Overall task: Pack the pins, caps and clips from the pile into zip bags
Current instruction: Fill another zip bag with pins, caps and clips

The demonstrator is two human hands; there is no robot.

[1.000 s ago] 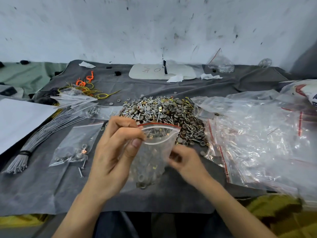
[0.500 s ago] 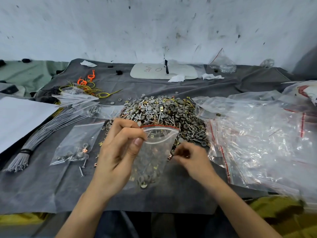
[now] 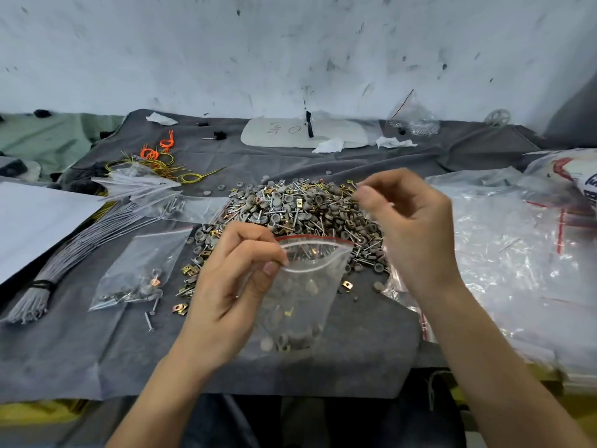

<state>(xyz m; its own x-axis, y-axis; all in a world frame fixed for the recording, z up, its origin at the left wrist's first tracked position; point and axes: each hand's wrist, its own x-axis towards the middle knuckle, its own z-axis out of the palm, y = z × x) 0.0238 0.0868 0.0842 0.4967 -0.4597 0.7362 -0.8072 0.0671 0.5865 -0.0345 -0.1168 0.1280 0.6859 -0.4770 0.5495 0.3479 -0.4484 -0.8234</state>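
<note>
A pile of grey caps, metal pins and brass clips (image 3: 290,205) lies on the grey cloth (image 3: 97,350) at the middle. My left hand (image 3: 226,286) pinches the near rim of a clear zip bag (image 3: 303,292) with a red strip and holds its mouth open in front of the pile. Several caps and clips sit at the bag's bottom. My right hand (image 3: 416,234) hovers over the right side of the pile with its fingers loosely curled. Its fingertips are blurred and I see nothing in them.
A filled zip bag (image 3: 139,273) lies left of my left hand, with loose pins beside it. A heap of empty zip bags (image 3: 504,253) covers the right side. A bundle of grey rods (image 3: 74,247) and a white sheet (image 3: 32,221) lie at the left. A white board (image 3: 290,134) rests near the wall.
My right hand has left the bag's right side and moved up and away over the pile. My left hand still holds the bag open.
</note>
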